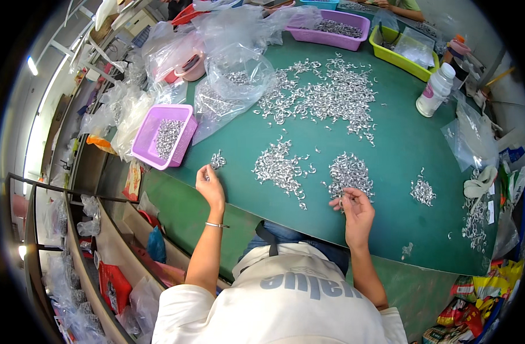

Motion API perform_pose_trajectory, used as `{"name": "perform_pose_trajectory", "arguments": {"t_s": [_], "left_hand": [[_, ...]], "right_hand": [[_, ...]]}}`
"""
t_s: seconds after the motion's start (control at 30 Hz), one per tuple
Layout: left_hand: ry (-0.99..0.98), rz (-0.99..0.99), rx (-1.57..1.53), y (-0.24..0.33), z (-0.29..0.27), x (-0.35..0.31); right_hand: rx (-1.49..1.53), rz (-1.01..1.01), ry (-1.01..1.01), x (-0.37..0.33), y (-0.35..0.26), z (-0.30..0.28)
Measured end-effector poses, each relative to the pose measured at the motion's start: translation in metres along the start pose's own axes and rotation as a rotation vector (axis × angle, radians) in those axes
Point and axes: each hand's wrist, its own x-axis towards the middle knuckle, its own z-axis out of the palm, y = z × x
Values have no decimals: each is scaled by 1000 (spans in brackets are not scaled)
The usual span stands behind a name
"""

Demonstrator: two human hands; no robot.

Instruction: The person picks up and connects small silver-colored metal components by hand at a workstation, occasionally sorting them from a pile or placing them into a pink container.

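My left hand (212, 188) is closed in a pinch just below a small heap of curved silver metal pieces (217, 160), near the table's left front edge. What its fingertips hold is too small to make out. At the near edge of a dense heap of the same pieces (352, 172), my right hand (357, 213) has thumb and fingers drawn together; anything between them is too small to name. Between the hands lies a looser heap (278, 165). A large scattered spread of pieces (337, 94) covers the far middle of the green table (233, 186).
A purple basket (185, 135) with metal pieces stands at the left, beside clear plastic bags (233, 74). Another purple basket (360, 41) and a yellow-green tray (397, 56) are at the back. A white bottle (436, 90) and small heap (423, 192) are right.
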Motion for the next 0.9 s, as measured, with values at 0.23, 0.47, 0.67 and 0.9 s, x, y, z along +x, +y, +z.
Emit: {"name": "perform_pose_trajectory", "arguments": {"t_s": [0.23, 0.47, 0.67, 0.9], "left_hand": [[25, 58, 31, 9, -2, -17], [-21, -29, -67, 7, -16, -16], [-384, -398, -542, 89, -13, -39], [-1162, -385, -578, 155, -6, -71]], "right_hand": [[96, 148, -75, -18, -15, -31], [61, 93, -59, -40, -14, -26], [22, 98, -126, -28, -19, 1], [-33, 95, -111, -3, 2, 45]]}}
